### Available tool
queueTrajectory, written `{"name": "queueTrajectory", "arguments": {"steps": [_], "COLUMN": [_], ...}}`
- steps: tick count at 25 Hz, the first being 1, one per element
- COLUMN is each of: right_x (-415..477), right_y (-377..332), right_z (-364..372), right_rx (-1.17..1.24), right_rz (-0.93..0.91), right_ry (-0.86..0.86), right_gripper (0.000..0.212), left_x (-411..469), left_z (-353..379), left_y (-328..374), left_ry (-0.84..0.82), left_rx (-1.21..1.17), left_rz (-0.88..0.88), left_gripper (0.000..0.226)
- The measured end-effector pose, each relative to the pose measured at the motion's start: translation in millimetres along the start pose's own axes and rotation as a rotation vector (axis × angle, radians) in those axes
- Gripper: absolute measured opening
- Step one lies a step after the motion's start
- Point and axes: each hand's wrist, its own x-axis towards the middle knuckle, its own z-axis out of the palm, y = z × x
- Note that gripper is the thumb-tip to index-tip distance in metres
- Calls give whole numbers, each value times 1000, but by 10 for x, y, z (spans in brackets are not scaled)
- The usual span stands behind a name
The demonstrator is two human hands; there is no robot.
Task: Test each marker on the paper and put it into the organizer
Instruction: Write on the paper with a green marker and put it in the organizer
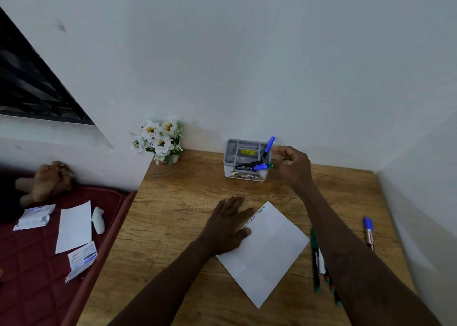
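1. Nearest me, just right of the paper [267, 249], thin markers [315, 259] lie on the table [173, 227], partly under the right forearm. I count at least two, perhaps three. They look untested to me, though I cannot be sure.
2. Further right of the paper, well apart from it, lies a blue marker [368, 231], capped. It also waits its turn, I judge.
3. The left hand [230, 224] lies flat on the paper's left corner, fingers straight and close together, pressing the sheet to the table.
4. A line of writing [253, 218] runs along the paper's upper left edge, beside that hand; the rest of the sheet is blank. So some testing is done.
5. Beyond the paper, near the wall, stands the organizer [228, 170]. Its front slot holds dark markers with blue caps [259, 167] lying across it, and one more [269, 146] leans up at the right corner. The back slots show only a yellow sticker.
6. The right hand [293, 164] is at the organizer's right side, fingers curled. A green tip [271, 165] shows between fingertips and organizer. Whether the fingers pinch it, I cannot tell.
7. My guess is roughly half the markers are in, and half remain.
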Motion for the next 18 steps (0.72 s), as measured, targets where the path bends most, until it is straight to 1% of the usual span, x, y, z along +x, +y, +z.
{"name": "queueTrajectory", "arguments": {"steps": [2, 4, 6, 7, 9, 12, 15, 18], "right_x": [-19, -47, -69, -77, -72, 6, 126, 227], "right_y": [13, 45, 79, 87, 68, 14, -88, -191], "right_z": [1, -6, -30, -37, -34, -7, 10, 19], "right_rx": [-35, -46, -11, 3, 26, 36, -16, -49], "right_rz": [-51, -70, -57, -59, -80, -37, -7, -29], "right_ry": [-51, -144, -228, -242, -218, -85, 26, 47], "right_gripper": [35, 31, 37, 38, 31, 18, 17, 17], "left_x": [0, -4, -8, -10, -9, -4, 1, 1], "left_z": [-6, -11, -13, -15, -19, -25, -11, -3], "left_y": [7, 10, 9, 11, 15, 17, 12, 19], "left_ry": [-1, 3, 0, -1, -4, -5, -14, -9], "left_rx": [-1, -10, -18, -19, -14, -2, -3, 13], "left_rz": [-1, 1, -1, -2, -3, -3, -9, -9], "left_gripper": [65, 64, 64, 64, 64, 65, 65, 65]}}
